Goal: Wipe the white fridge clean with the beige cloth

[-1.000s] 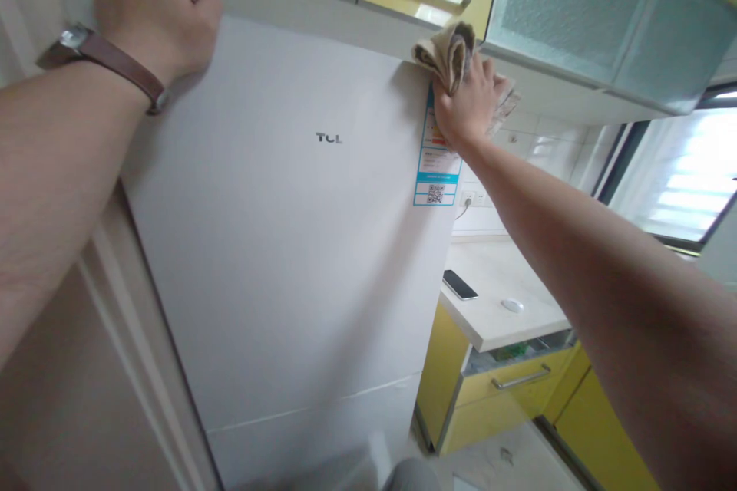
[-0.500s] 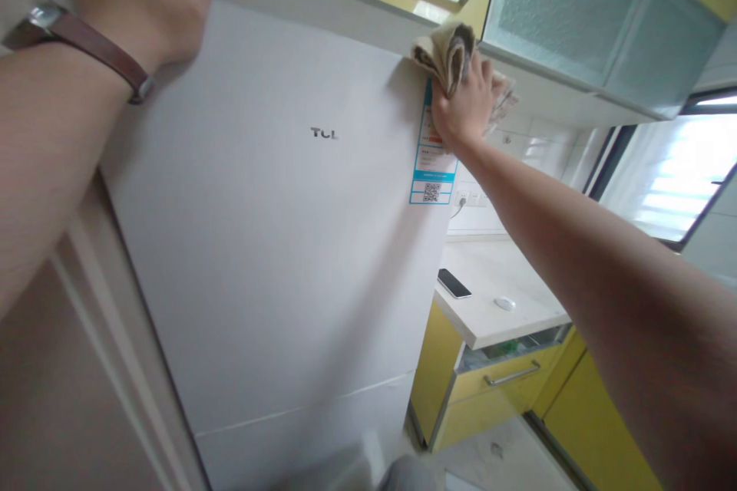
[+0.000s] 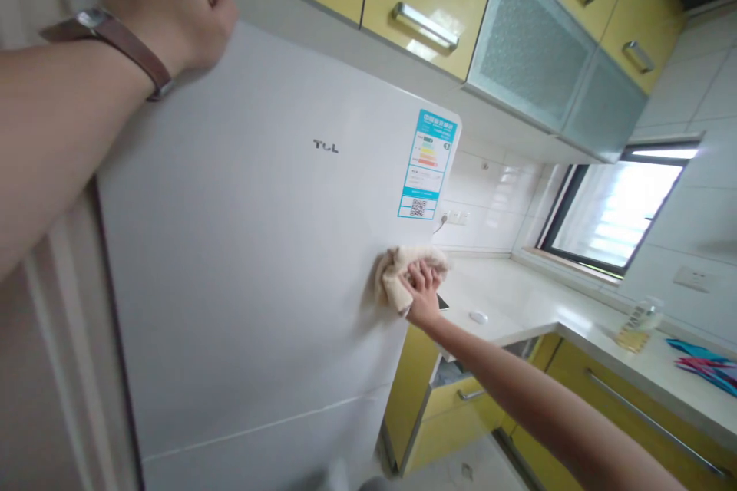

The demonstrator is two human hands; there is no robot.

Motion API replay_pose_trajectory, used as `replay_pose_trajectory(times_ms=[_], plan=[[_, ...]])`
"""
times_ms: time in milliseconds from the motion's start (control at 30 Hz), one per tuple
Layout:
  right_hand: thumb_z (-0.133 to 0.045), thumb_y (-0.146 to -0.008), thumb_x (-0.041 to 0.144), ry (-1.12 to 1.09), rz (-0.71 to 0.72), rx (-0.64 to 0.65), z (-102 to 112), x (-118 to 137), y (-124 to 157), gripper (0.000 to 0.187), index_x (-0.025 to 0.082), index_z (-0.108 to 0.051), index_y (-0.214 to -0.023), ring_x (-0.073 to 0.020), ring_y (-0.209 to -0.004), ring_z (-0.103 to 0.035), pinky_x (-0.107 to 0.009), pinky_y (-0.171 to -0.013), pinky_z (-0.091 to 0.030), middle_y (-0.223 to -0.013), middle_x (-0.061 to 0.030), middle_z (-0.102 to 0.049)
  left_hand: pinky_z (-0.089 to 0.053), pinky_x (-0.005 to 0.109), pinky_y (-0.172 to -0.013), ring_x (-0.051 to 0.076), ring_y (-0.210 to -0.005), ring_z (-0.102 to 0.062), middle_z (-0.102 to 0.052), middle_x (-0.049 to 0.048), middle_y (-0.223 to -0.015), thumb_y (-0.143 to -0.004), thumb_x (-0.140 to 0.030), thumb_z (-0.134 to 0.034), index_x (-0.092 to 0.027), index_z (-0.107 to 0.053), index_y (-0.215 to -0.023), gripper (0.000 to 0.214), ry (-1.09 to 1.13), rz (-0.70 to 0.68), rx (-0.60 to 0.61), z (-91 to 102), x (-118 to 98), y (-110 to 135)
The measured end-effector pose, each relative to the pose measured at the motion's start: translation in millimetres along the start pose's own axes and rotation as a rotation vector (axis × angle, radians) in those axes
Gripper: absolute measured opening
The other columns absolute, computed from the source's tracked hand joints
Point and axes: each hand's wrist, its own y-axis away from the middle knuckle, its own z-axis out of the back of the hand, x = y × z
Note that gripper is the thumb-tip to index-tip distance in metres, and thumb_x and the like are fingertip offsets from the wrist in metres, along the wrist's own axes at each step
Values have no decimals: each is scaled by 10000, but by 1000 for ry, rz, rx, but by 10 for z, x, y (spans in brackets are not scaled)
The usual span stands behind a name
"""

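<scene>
bunched beige fabric cloth (image 3: pixel 397 284) at the right edge of the flat pale-grey refrigerator door (image 3: pixel 242 261)

principal risk, as judged: the cloth could slip past the door's right edge if the push runs too far outward, that edge giving little backing. a slip could carry the bare right hand (image 3: pixel 426 288) toward the thin dark flat object (image 3: pixel 443 303), mostly hidden, on the smooth white counter (image 3: pixel 507 284) right of the door. second risk: the rectangular blue-and-white printed label (image 3: pixel 424 169) at the door's upper right corner could scuff or lift, should the cloth rub across it.

pose: the right arm extends from the door's lower right, its hand's fingers bent over the cloth and gripping it, apparently pressing it to the door about midway down the right edge. the bare left hand (image 3: pixel 173 8), wearing a brown-strapped watch (image 3: pixel 130 46), sits fist-like at the door's upper left corner; whether its hidden fingers clasp anything cannot be told.
</scene>
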Motion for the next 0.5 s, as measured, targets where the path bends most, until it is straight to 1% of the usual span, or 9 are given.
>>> replay_pose_trajectory(times_ms=[33, 67, 100, 167, 233, 300, 400, 433, 500], plan=[[-700, -731, 484, -8, 55, 65, -135, 53, 230, 667, 535, -613, -1390, -499, -1430, -439, -736, -1085, -357, -1458, -65, -607, -329, 572, -1125, 491, -1436, -385, -420, 272, -1544, -943, -519, 99, 140, -441, -1457, 995, 75, 22, -124, 16, -16, 10], [-709, -732, 461, -9, 120, 117, -227, 91, 393, 657, 577, -606, -1370, -493, -1397, -485, -739, -1049, -387, -1436, -41, -630, -391, 549, -1068, 467, -1365, -489, -523, 279, -1453, -952, -563, -1, 124, -558, -1369, 977, 150, 31, -225, 22, -23, 7], [-706, -746, 406, 0, 175, 153, -267, 107, 481, 668, 604, -587, -1373, -482, -1383, -509, -736, -1027, -405, -1435, -25, -636, -421, 538, -1028, 454, -1310, -546, -588, 288, -1381, -949, -596, -90, 114, -623, -1305, 956, 212, 27, -285, 21, -22, -6], [-683, -780, 318, 21, 302, 193, -178, 75, 442, 703, 675, -538, -1368, -465, -1412, -496, -721, -995, -433, -1457, 27, -624, -430, 536, -1005, 447, -1277, -575, -627, 306, -1343, -943, -628, -183, 106, -657, -1279, 937, 274, 11, -296, 9, -3, -44], [-649, -821, 270, 56, 389, 181, 106, -23, 172, 731, 710, -491, -1382, -465, -1483, -407, -712, -977, -445, -1507, 62, -580, -431, 537, -1002, 435, -1267, -586, -635, 300, -1348, -954, -614, -218, 84, -669, -1281, 893, 290, 12, -293, -2, 19, -77], [-621, -854, 256, 108, 388, 112, 493, -139, -235, 729, 668, -470, -1436, -478, -1533, -306, -731, -992, -426, -1557, 41, -534, -430, 549, -1002, 426, -1259, -587, -635, 287, -1366, -967, -596, -223, 56, -670, -1295, 856, 286, 20, -276, -9, 32, -92], [-594, -885, 249, 181, 205, -33, 1068, -262, -945, 730, 560, -437, -1527, -418, -1565, -271, -781, -1148, -241, -1634, -8, -444, -413, 544, -1012, 405, -1254, -575, -620, 267, -1408, -973, -619, -192, 18, -658, -1337, 869, 292, 35, -242, -14, 39, -93], [-591, -898, 282, 186, 127, -89, 1235, -282, -1187, 727, 511, -412, -1564, -408, -1576, -245, -781, -1167, -201, -1664, -33, -395, -406, 524, -1018, 391, -1258, -568, -618, 255, -1419, -970, -637, -176, 4, -651, -1353, 886, 295, 46, -231, -16, 42, -93], [-583, -904, 332, 165, -1, -210, 1531, -295, -1671, 735, 432, -383, -1604, -406, -1591, -187, -767, -1181, -177, -1702, -68, -312, -395, 470, -1028, 352, -1266, -556, -622, 220, -1431, -960, -667, -146, -32, -639, -1384, 909, 290, 59, -209, -21, 51, -96]])
